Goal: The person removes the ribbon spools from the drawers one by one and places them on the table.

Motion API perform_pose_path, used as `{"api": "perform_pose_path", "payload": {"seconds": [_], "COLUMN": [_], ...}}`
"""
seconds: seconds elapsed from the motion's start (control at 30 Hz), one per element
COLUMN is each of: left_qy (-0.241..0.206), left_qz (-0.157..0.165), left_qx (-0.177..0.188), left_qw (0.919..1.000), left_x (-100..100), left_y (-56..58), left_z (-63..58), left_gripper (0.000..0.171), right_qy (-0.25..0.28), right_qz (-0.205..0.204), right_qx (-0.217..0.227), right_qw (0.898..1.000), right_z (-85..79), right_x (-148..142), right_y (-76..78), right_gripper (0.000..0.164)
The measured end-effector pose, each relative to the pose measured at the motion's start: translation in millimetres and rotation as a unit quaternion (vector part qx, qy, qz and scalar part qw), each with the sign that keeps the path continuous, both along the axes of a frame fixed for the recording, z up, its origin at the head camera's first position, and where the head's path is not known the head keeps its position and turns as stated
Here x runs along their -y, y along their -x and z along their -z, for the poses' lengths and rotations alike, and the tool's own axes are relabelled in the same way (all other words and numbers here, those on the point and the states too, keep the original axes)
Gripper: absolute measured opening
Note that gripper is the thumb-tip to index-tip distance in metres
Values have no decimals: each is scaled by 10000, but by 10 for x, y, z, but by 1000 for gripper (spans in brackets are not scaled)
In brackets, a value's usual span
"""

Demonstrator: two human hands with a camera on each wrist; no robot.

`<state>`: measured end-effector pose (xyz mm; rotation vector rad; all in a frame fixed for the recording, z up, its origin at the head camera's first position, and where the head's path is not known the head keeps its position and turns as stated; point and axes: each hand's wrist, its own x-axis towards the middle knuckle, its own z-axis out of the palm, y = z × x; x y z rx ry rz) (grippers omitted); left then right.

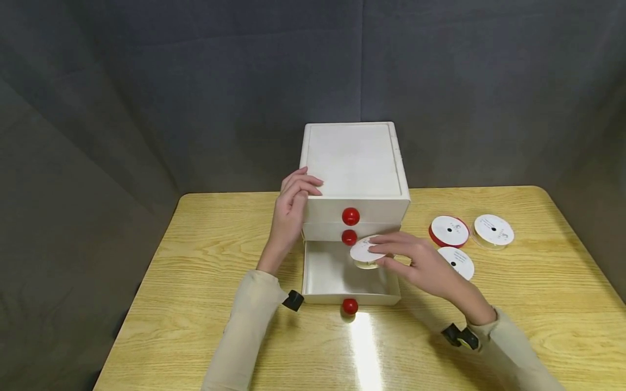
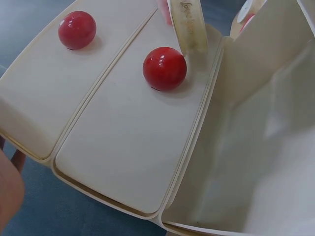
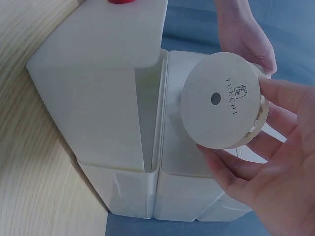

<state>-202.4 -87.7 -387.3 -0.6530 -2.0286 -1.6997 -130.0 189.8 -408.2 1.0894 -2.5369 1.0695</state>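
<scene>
A white drawer cabinet (image 1: 353, 157) with red knobs stands on the table, its bottom drawer (image 1: 323, 271) pulled out and its upper two closed. My left hand (image 1: 292, 209) rests on the cabinet's top left front edge, fingers over the top. In my right hand (image 1: 415, 260) is a white ribbon spool (image 3: 221, 101), pinched at its rim between thumb and fingers. That spool hangs above the pulled-out drawer, near the middle drawer's red knob (image 2: 165, 69). Pale ribbon with gold lettering shows on its side in the left wrist view. The visible part of the drawer's floor is bare.
Right of the cabinet lie a spool with red ribbon (image 1: 449, 231), a spool with pale ribbon (image 1: 493, 231) and another white spool (image 1: 458, 263), partly behind the right hand. A dark grey curtain (image 1: 235, 98) hangs behind the wooden table (image 1: 205, 260).
</scene>
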Motion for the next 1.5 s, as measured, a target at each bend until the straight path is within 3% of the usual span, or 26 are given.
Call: {"api": "perform_pose_path", "payload": {"seconds": [0.57, 0.77, 1.1, 1.33, 1.5], "left_qy": [-47, -132, -191, -231, -251], "left_qz": [-1, -32, 32, 41, 72], "left_qx": [134, 39, -91, -141, -119], "left_qw": [9999, 9999, 9998, 9996, 9996], "left_x": [11, 13, 20, 20, 20], "left_y": [-1, -1, -14, -9, -8], "left_z": [32, 32, 38, 41, 49], "left_gripper": [30, 30, 30, 30, 29], "right_qy": [408, 693, 894, 828, 733], "right_qz": [499, 972, 2016, 2708, 2903], "right_qx": [-322, -223, 514, 674, 710], "right_qw": [9974, 9926, 9740, 9567, 9515], "right_z": [-131, -135, -102, 13, 89], "right_x": [-414, -656, -983, -1200, -1364], "right_y": [-74, -106, -151, -163, -173], "right_gripper": [36, 38, 30, 25, 28]}}
